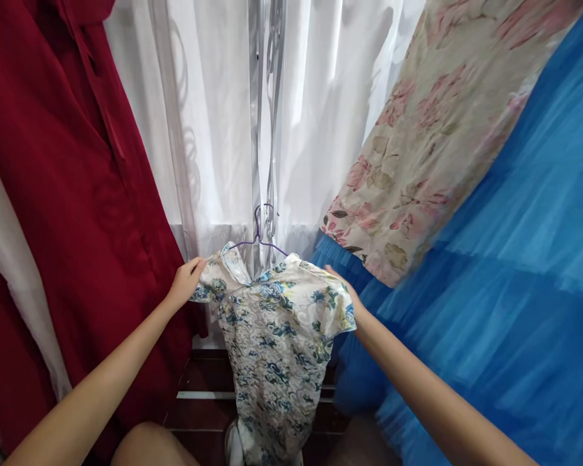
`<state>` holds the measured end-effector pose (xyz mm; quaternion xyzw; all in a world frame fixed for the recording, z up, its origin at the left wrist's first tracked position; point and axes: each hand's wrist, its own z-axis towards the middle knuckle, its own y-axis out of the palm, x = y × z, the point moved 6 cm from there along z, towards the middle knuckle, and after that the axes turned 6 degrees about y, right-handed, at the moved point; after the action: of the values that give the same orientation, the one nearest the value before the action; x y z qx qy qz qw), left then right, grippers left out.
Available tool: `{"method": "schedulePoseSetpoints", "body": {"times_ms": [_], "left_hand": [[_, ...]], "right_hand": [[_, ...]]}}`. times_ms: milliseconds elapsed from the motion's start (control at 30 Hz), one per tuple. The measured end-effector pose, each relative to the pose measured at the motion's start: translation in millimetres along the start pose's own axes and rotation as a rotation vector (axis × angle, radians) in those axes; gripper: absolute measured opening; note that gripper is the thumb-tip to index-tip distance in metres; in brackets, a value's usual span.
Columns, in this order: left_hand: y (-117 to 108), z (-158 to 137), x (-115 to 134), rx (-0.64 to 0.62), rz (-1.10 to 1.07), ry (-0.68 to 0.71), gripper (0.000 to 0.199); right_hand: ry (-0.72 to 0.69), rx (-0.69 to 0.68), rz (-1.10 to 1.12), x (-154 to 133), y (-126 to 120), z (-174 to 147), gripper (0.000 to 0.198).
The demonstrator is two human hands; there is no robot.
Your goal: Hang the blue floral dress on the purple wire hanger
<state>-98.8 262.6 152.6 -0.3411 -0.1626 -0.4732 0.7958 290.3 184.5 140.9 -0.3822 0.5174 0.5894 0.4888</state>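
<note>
A white dress with blue and green flowers hangs upright in front of me on a thin purple hanger. The hanger's hook shows above the neckline, against the pale curtain. At the dress's left shoulder and sleeve, my left hand is closed, pinching the cloth between thumb and fingers. On the other side my right hand is at the right shoulder, mostly behind the sleeve; some of its fingers are hidden by the cloth. The dress's lower end reaches down between my knees.
White curtains hang behind. Long red garments hang at the left. On the right hang a pink-flowered cream garment and a blue tulle skirt. Dark red floor tiles show below, with a pale bar across them.
</note>
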Motion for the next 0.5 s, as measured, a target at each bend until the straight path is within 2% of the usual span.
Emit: {"method": "schedulePoseSetpoints", "body": {"times_ms": [67, 133, 200, 267, 400, 433, 500], "left_hand": [[-9, -12, 8, 0.047, 0.026, 0.023, 0.032], [-20, -16, 17, 0.110, 0.052, 0.032, 0.031], [-30, -12, 28, 0.154, 0.061, 0.032, 0.031], [-38, -1, 40, 0.135, 0.048, 0.028, 0.031], [-40, 16, 65, -0.034, 0.129, 0.075, 0.026], [-39, 14, 69, -0.055, 0.181, 0.102, 0.025], [-39, 5, 70, -0.016, 0.258, 0.145, 0.023]], "right_hand": [[-0.052, 0.120, 0.059, 3, -14, -21, 0.044], [-0.148, 0.210, 0.009, -6, -22, -40, 0.040], [-0.226, 0.215, -0.091, -25, -20, -47, 0.035], [-0.254, 0.198, -0.111, -50, -14, -42, 0.033], [-0.199, 0.143, -0.052, -84, 14, -29, 0.033], [-0.203, 0.111, -0.063, -89, 26, -34, 0.033], [-0.267, -0.018, -0.153, -97, 59, -60, 0.033]]}}
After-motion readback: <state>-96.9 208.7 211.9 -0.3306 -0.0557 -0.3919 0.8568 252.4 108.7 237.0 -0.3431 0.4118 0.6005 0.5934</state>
